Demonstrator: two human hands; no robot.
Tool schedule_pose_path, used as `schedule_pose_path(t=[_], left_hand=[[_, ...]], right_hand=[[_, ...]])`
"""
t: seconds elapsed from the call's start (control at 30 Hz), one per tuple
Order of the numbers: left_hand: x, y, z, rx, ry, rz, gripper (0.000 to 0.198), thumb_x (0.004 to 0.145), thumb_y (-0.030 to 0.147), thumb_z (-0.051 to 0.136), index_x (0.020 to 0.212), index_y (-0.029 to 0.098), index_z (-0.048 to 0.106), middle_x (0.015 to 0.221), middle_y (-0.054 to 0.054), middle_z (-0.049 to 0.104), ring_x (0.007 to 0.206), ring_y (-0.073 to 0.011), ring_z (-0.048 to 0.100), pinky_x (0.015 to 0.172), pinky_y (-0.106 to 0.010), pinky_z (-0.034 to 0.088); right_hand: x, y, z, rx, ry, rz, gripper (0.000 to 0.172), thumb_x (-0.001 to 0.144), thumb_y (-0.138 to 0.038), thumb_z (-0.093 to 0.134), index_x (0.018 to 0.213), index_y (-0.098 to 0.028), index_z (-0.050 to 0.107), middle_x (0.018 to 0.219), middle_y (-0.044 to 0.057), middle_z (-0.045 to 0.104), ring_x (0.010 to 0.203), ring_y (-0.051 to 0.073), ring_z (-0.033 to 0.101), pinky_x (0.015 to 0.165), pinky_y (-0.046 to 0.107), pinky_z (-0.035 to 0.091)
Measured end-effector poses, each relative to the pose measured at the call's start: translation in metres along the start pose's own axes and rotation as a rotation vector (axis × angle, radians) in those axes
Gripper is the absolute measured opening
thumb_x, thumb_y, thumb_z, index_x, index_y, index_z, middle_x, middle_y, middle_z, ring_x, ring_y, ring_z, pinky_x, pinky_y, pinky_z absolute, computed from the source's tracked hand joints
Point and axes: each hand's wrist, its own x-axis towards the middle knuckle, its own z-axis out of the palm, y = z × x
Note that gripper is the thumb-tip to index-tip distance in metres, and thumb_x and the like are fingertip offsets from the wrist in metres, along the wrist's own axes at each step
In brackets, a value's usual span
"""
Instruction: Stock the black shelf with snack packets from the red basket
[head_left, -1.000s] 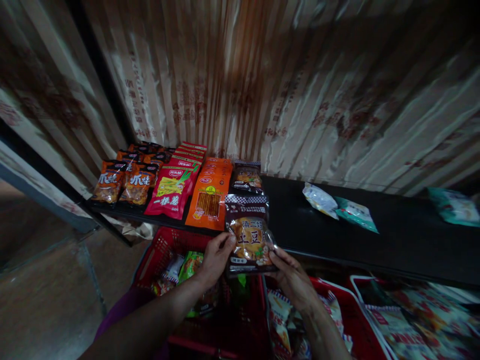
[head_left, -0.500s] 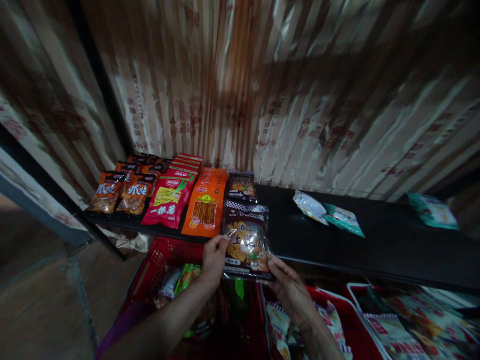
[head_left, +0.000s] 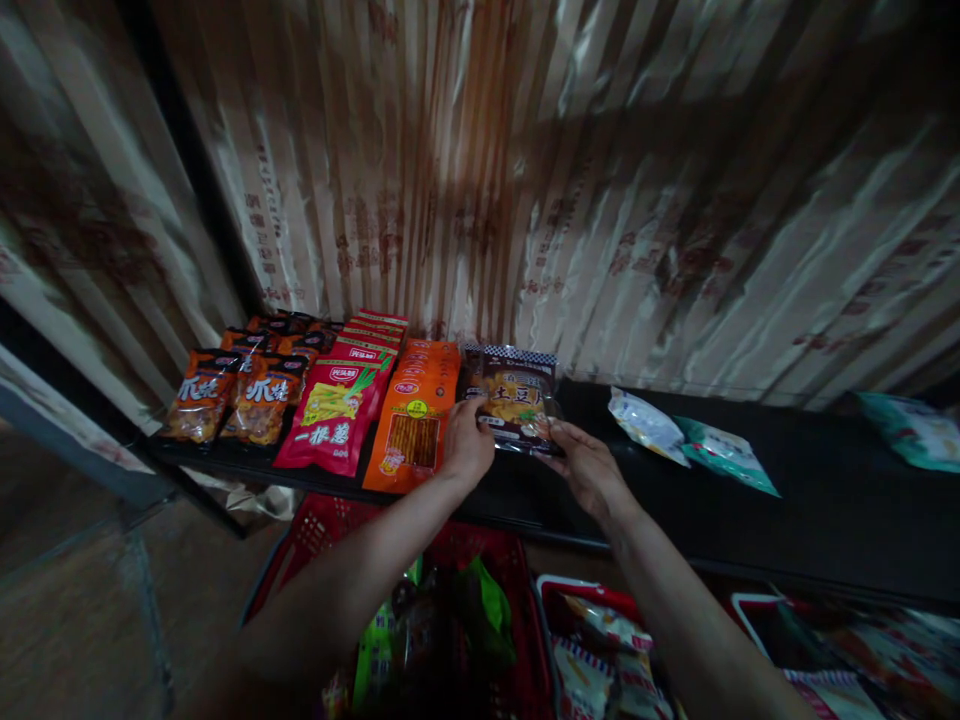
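A dark bag of potato chips is held between my two hands over the black shelf. My left hand pinches its lower left corner, and my right hand grips its lower right edge. Behind it, mostly covered, another dark bag lies at the back of the shelf. Close to my left hand is an orange snack pack, part of an overlapping row. Left of that lie red packs with a green onion picture.
Orange-and-black snack bags fill the shelf's left end. A white pouch and a teal pouch lie to the right, another teal pouch farther along. Below are red baskets of snacks. Pleated printed sheeting hangs behind.
Both hands have moved the dark chip bag away from me, deeper over the shelf, in front of the other dark bag. My view has shifted slightly.
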Motion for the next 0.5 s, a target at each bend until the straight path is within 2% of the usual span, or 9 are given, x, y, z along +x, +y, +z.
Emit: schedule_pose_path(t=[0.13,0.23,0.37,0.5], left_hand=[[0.019,-0.003,0.008,0.156,0.019,-0.019,0.040,0.078,0.006,0.048,0.115,0.012,0.061,0.136,-0.013,0.047,0.126,-0.0205,0.045,0.109,-0.029,0.032],[0.026,-0.009,0.020,0.213,0.012,-0.007,0.044,0.077,0.007,0.048,0.119,0.015,0.058,0.140,-0.011,0.043,0.131,-0.0236,0.039,0.110,-0.034,0.031],[0.028,-0.015,0.032,0.278,-0.006,0.006,0.047,0.077,0.009,0.048,0.124,0.012,0.053,0.142,-0.013,0.041,0.134,-0.0268,0.033,0.111,-0.039,0.029],[0.023,-0.014,0.036,0.315,-0.069,-0.008,0.052,0.078,0.013,0.048,0.129,0.005,0.046,0.144,-0.017,0.037,0.137,-0.0275,0.026,0.113,-0.039,0.025]], right_hand=[[0.027,-0.003,0.016,-0.090,0.052,0.003,0.015,0.080,-0.008,0.055,0.072,-0.017,0.064,0.064,-0.002,0.066,0.055,0.009,0.061,0.048,0.019,0.053],[0.041,0.003,0.022,-0.125,0.042,-0.006,0.016,0.081,-0.008,0.054,0.072,-0.016,0.063,0.065,-0.001,0.066,0.056,0.009,0.061,0.049,0.019,0.053],[0.055,0.014,0.024,-0.205,0.029,-0.031,0.011,0.081,-0.011,0.054,0.077,-0.017,0.064,0.068,0.001,0.068,0.060,0.011,0.063,0.054,0.023,0.056],[0.066,0.024,0.019,-0.352,0.011,-0.106,0.012,0.083,-0.018,0.052,0.082,-0.017,0.064,0.074,0.003,0.070,0.065,0.014,0.066,0.060,0.027,0.058]])
